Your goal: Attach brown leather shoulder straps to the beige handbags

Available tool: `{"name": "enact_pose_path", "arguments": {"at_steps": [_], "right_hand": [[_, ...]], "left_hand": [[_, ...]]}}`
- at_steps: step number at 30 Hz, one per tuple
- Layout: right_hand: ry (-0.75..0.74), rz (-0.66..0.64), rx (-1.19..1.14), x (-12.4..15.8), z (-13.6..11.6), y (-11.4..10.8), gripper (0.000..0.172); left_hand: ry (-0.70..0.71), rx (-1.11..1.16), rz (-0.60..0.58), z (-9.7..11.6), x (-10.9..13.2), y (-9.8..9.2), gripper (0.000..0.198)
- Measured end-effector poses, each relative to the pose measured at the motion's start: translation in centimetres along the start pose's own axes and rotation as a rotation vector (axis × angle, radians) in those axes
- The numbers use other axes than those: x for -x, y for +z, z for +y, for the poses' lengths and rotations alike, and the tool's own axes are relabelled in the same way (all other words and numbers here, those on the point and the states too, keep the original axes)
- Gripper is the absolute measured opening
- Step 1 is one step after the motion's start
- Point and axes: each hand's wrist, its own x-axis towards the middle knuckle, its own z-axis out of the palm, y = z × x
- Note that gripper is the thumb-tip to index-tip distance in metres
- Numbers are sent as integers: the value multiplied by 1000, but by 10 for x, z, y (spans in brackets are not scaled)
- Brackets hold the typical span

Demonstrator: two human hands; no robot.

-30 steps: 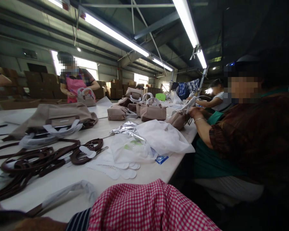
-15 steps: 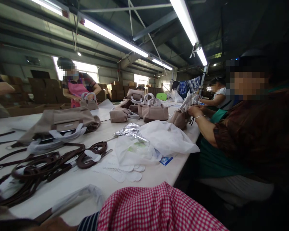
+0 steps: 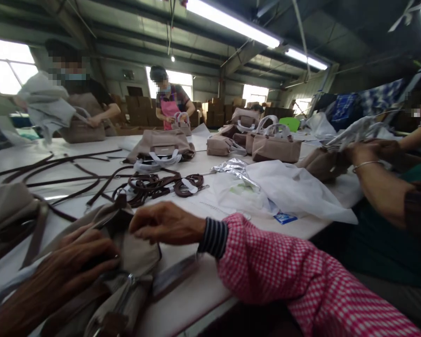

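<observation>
Taupe fabric handbag: lying on its side at the near edge of the table, with dark brown trim and a metal ring at its lower end; under both hands.
Left hand: spread open, palm down, fingers flat on the left part of the handbag; clasping nothing.
Right hand: palm down, fingers bent, tips touching the upper edge of the handbag; thumb hidden, so pinching or merely pressing cannot be told.
Pink-and-white checked sleeve: on the right arm, striped navy cuff at the wrist.
White table: long, running away from the camera.
Dark brown leather straps: coiled heap just beyond the right hand, loose lengths trailing left across the table.
White plastic bags: crumpled, right of the straps.
Crinkled silver foil: touching the far edge of the plastic bags.
Flat taupe bag: behind the straps, handles wrapped in white.
Upright taupe handbags: clustered farther back, right of the flat bag.
Person in pink apron: across the table, holding a small bag.
Neighbour's braceleted hand: at the right, on another taupe bag.
</observation>
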Motion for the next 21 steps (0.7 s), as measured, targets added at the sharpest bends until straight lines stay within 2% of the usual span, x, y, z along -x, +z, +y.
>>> {"name": "enact_pose_path", "arguments": {"at_steps": [2, 4, 7, 9, 12, 15, 18, 21], "right_hand": [[-33, 97, 90, 20, -18, -33, 4], [34, 165, 297, 45, -28, -67, 6], [283, 139, 494, 86, -22, -107, 12], [432, 96, 623, 111, -6, -119, 15], [534, 7, 921, 134, 21, -116, 16], [585, -40, 1150, 138, 38, -99, 16], [616, -41, 1225, 134, 41, -87, 19], [554, -32, 1131, 134, 35, -91, 19]], "left_hand": [[-12, 121, -44, -5, -1, 1, 37], [-29, 248, -66, -6, -4, 3, 39], [-57, 319, -83, -3, -8, 1, 38], [-69, 306, -91, 2, -9, -1, 36], [-89, 264, -59, 6, -8, -4, 36], [-97, 226, -43, 7, -6, -6, 41], [-75, 209, -75, 5, -4, -7, 42], [-39, 190, -71, 2, -2, -4, 37]]}}
